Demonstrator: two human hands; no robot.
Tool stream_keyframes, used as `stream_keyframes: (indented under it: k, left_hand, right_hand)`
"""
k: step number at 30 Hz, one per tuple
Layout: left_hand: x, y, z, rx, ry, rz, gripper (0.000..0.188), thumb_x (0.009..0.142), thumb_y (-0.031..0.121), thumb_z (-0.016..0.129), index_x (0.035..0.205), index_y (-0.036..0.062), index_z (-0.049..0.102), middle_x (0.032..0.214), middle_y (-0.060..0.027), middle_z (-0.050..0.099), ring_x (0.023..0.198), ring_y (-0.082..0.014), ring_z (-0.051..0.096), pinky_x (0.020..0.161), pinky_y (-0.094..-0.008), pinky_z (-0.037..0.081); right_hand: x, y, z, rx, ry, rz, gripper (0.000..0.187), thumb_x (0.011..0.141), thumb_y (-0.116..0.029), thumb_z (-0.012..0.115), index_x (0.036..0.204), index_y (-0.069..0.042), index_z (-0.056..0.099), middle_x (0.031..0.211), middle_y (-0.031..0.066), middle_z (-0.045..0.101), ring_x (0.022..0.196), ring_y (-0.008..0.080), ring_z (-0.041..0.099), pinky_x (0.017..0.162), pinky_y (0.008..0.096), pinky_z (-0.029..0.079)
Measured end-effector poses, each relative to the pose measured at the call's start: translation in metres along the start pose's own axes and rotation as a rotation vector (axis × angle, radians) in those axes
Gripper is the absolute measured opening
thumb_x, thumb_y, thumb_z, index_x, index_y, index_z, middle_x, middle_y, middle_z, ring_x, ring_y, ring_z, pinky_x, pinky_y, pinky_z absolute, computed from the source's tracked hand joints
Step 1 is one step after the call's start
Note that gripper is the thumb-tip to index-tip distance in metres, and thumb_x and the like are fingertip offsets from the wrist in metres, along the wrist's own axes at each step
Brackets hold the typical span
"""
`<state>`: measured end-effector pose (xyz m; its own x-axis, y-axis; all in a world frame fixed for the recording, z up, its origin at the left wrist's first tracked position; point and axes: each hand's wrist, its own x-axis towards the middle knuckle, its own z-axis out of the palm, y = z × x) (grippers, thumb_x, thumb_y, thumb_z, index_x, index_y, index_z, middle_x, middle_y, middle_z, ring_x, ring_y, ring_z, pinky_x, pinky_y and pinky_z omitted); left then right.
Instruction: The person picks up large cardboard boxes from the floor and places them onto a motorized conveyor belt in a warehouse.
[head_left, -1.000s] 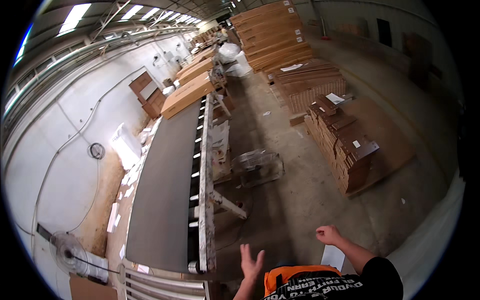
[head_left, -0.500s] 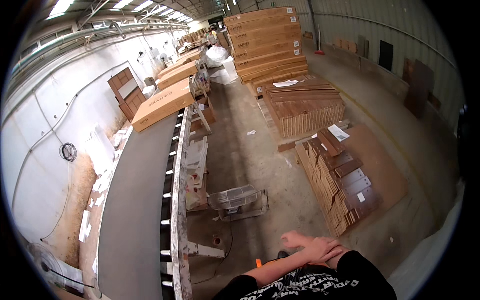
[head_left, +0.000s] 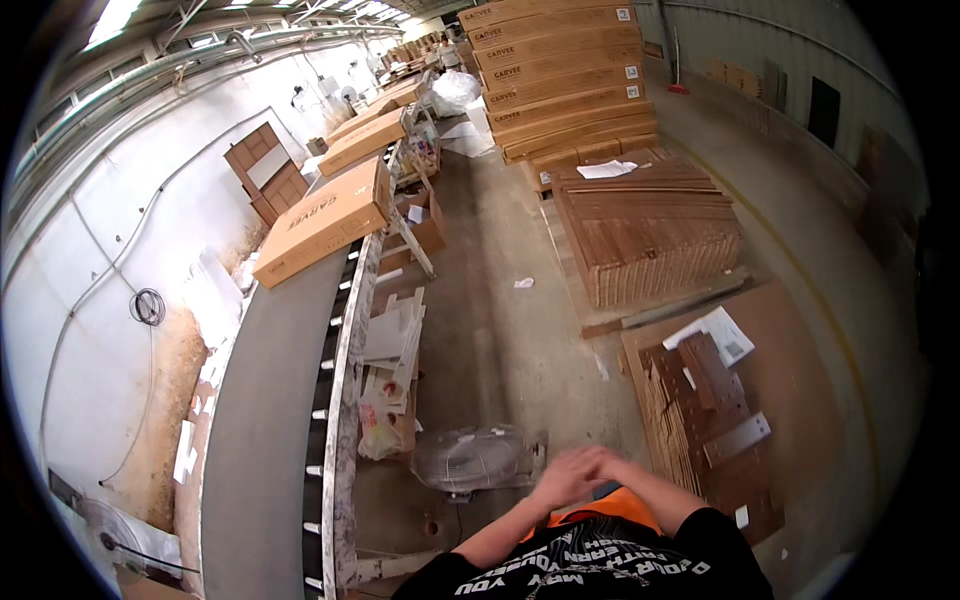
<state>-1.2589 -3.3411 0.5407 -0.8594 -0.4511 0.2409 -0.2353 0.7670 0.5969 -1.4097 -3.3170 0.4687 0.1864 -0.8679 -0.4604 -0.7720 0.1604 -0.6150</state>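
Observation:
My left hand [head_left: 563,480] and my right hand [head_left: 602,464] meet in front of my waist, one overlapping the other. Their fingers are mostly hidden where they come together, and nothing held can be seen. An orange cloth [head_left: 622,506] shows just below them, above my black printed shirt. A caged fan [head_left: 470,458] is nearest my left hand, lying low on the floor and partly blurred. To the right of my hands lies a stack of brown panels [head_left: 735,425] with smaller brown pieces and a white paper sheet [head_left: 716,335] on top.
A grey belt conveyor [head_left: 265,430] with a worn metal rail runs along the left, carrying long cardboard cartons [head_left: 325,220]. Ahead stand a larger brown panel stack [head_left: 650,230] and a tall pile of cartons [head_left: 560,75]. White scraps [head_left: 395,335] lie beside the conveyor legs.
My hands have shifted left and come together; earlier my left hand lay across my right wrist. The view has moved, so the fan and panel stacks appear lower.

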Motion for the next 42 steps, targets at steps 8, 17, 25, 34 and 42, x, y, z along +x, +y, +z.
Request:
stream_keyframes:
  k: [8,17,25,34,42]
  left_hand:
    - [-0.022,-0.151,-0.068,0.050,0.425,-0.807,0.048,0.081,0.034,0.065,0.117,0.0036,0.054,0.118,-0.0189,0.056,0.108,-0.0341,0.055,0.091,-0.0392,0.044]
    - [0.081,-0.306,-0.110,0.105,0.680,-0.888,0.049,0.078,0.028,0.067,0.115,-0.0007,0.056,0.127,-0.0257,0.047,0.118,-0.0368,0.047,0.097,-0.0388,0.040]
    - [0.176,-0.499,-0.255,0.245,0.927,-0.907,0.050,0.079,0.027,0.067,0.117,-0.0021,0.054,0.133,-0.0311,0.037,0.121,-0.0400,0.042,0.099,-0.0406,0.037]
    - [0.285,-0.659,-0.466,0.346,1.156,-1.106,0.059,0.081,0.037,0.063,0.124,0.0009,0.047,0.139,-0.0301,0.027,0.128,-0.0391,0.033,0.102,-0.0404,0.031]
    - [0.345,-0.778,-0.573,0.272,1.286,-1.349,0.083,0.079,0.053,0.060,0.132,-0.0043,0.034,0.142,-0.0333,0.015,0.128,-0.0453,0.027,0.105,-0.0457,0.027]
  right_hand:
    - [0.088,0.069,-0.112,0.238,0.203,0.104,0.046,0.074,-0.030,0.062,0.114,-0.007,0.059,0.112,0.0138,0.061,0.103,0.0289,0.058,0.088,0.0363,0.047]
    - [0.207,0.120,-0.176,0.281,0.195,0.127,0.043,0.070,-0.032,0.066,0.104,-0.005,0.065,0.100,0.0136,0.066,0.094,0.0258,0.063,0.083,0.0344,0.049]
    - [0.419,0.096,-0.294,0.189,0.183,0.123,0.045,0.072,-0.032,0.064,0.108,-0.005,0.063,0.104,0.0138,0.065,0.096,0.0280,0.062,0.086,0.0352,0.048]
    - [0.556,0.032,-0.424,0.260,0.119,0.145,0.043,0.071,-0.027,0.067,0.106,-0.003,0.063,0.100,0.0138,0.066,0.093,0.0225,0.064,0.083,0.0321,0.049]
    - [0.712,0.085,-0.496,0.265,0.140,0.244,0.031,0.070,-0.017,0.071,0.096,-0.001,0.067,0.086,0.0095,0.067,0.073,0.0156,0.063,0.067,0.0291,0.051]
